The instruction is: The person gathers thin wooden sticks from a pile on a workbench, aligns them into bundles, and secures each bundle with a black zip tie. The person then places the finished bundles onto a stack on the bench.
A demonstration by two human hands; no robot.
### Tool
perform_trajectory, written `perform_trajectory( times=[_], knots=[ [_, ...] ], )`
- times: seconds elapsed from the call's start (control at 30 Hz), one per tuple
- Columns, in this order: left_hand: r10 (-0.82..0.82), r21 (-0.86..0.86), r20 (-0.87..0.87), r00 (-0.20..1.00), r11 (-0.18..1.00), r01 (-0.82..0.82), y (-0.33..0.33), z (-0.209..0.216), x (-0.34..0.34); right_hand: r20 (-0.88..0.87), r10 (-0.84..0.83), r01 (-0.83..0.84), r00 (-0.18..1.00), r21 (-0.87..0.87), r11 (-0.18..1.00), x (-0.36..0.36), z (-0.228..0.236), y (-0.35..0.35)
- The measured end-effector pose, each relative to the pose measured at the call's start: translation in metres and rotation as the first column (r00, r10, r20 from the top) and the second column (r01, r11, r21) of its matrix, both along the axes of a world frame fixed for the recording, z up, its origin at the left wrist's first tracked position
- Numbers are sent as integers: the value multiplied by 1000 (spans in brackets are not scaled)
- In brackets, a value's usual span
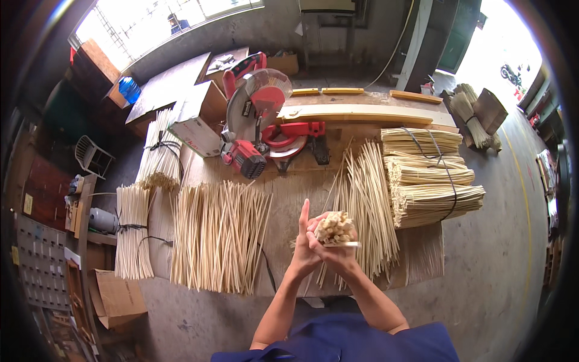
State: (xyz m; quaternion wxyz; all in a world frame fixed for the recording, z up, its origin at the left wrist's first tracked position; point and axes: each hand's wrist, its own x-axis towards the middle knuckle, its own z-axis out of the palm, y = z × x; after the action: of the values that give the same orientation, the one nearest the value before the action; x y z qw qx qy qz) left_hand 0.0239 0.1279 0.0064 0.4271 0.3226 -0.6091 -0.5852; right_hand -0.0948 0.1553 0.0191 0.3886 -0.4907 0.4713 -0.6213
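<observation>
A bundle of thin pale wooden sticks (335, 228) is held over the near edge of the workbench, its cut ends facing up toward me. My right hand (341, 254) is wrapped round it from below. Beside the bundle's left side, touching it, is my left hand (304, 248), with a finger stretched straight out; its other fingers are mostly hidden. Right of my hands lies a loose spread of sticks (373, 211), and a wider layer of sticks (220, 235) covers the bench on the left.
A red mitre saw (256, 114) stands at the back of the workbench (295, 193). Tied stick bundles are stacked at right (428, 175) and at left (132, 232). A cardboard box (117, 295) sits on the floor. Long wooden boards (362, 113) line the far edge.
</observation>
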Motion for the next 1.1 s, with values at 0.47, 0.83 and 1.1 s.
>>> perform_trajectory(
  times=[0.47,0.83,1.1],
  knots=[
    [-18,-38,-14,1000,999,17,9,-29,26,-147,-123,133,981,56,990,28,3,16],
    [177,-38,-20,984,983,-177,-12,-22,37,-226,21,-60,974,-165,984,43,-8,-22],
    [167,-201,80,983,968,-148,5,-18,51,50,111,-113,993,41,993,13,100,-38]
  ],
)
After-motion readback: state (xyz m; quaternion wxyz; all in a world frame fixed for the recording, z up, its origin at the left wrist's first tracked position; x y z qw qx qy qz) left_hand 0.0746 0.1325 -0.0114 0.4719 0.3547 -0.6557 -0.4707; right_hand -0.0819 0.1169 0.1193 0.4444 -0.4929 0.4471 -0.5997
